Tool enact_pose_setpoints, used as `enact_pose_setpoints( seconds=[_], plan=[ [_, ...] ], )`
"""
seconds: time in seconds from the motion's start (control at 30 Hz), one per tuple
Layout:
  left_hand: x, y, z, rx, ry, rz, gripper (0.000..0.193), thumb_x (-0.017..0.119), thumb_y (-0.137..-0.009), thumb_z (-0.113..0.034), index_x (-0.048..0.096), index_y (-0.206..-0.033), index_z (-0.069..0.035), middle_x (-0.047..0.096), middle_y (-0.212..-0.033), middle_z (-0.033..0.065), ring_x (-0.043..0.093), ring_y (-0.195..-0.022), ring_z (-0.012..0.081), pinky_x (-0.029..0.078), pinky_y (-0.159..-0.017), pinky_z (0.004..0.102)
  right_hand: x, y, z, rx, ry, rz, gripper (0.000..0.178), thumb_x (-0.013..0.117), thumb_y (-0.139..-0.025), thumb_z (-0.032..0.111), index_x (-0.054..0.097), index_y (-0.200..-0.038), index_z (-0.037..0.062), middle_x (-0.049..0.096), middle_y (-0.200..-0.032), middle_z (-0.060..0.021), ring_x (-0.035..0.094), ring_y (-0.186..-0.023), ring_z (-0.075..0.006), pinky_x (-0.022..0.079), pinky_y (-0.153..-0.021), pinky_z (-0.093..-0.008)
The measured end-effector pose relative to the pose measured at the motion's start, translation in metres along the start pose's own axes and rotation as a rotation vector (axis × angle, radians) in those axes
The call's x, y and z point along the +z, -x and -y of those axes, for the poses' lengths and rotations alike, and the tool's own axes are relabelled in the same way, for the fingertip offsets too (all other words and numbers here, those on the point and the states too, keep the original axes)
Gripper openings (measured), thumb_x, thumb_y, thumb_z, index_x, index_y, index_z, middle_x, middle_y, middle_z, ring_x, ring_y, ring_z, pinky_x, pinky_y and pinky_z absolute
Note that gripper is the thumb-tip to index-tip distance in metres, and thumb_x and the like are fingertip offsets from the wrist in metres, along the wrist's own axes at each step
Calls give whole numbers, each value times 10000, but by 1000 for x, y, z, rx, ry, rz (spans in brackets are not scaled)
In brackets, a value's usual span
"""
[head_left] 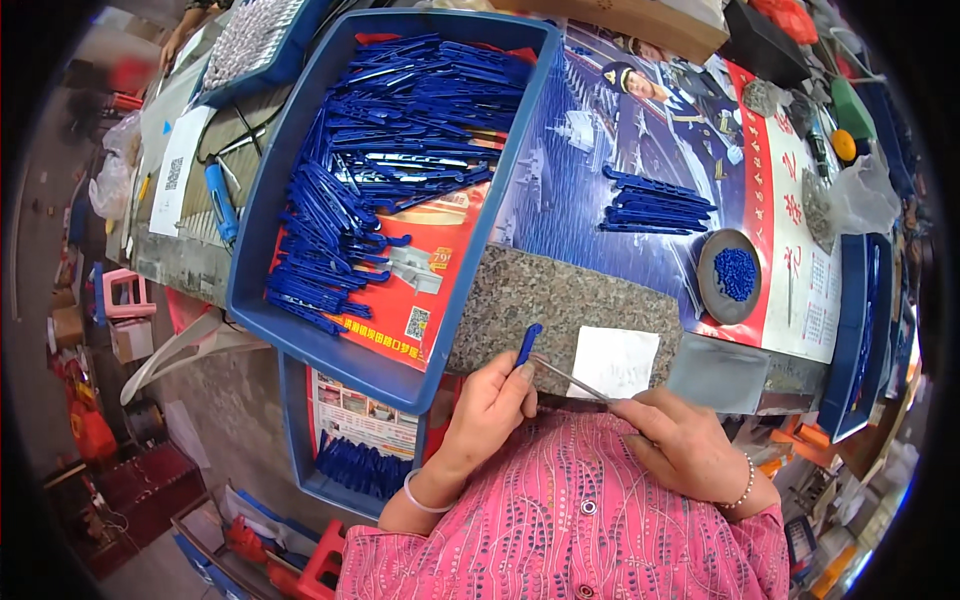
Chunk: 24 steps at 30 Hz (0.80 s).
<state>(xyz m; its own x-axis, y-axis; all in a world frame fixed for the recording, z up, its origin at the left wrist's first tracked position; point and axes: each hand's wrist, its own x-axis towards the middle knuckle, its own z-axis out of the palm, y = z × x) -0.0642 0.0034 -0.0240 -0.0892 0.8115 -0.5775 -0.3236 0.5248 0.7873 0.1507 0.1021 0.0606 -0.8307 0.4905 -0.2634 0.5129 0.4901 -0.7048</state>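
Left hand (490, 402) tight on blue strip (528, 343), right hand (686, 440) around metal rod (574, 380) — speckled stone slab (540, 296) ahead, cluttered floor (155, 558) leftward

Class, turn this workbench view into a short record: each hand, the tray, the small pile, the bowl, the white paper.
Left hand: pinches a blue piece
Right hand: holds a thin metal tool, far end near that piece
Tray: blue, many blue strips
Small pile: blue strips on a poster
Bowl: round, tiny blue parts
White paper: on speckled slab
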Motion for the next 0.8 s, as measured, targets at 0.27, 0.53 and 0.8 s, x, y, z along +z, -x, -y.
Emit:
enact_pose_setpoints(
  seconds=[0.27,0.53,0.8],
  plan=[
    [4,-1,-4,41,-130,-43,233,454,-965,-178,560,-897,18,527,-583,18,485,-529,73,380,-490,241,-4,-3,-2,6,12,27,413,633,-767,70,547,-1170,75,584,-961,-113,610,-784,-283,492,-607,-376],
    [9,0,-6,78,-254,-87,250,450,-967,-186,581,-936,25,531,-576,24,497,-531,82,391,-498,248,-4,-1,-4,-6,25,11,419,629,-768,71,541,-1177,88,580,-965,-95,614,-784,-260,483,-570,-370],
    [14,3,-6,137,-317,-136,224,459,-965,-175,560,-891,11,515,-569,3,437,-497,49,342,-458,221,-2,-1,-4,-27,29,-11,411,625,-769,71,542,-1170,89,582,-962,-98,616,-777,-258,485,-570,-366]
  ],
)
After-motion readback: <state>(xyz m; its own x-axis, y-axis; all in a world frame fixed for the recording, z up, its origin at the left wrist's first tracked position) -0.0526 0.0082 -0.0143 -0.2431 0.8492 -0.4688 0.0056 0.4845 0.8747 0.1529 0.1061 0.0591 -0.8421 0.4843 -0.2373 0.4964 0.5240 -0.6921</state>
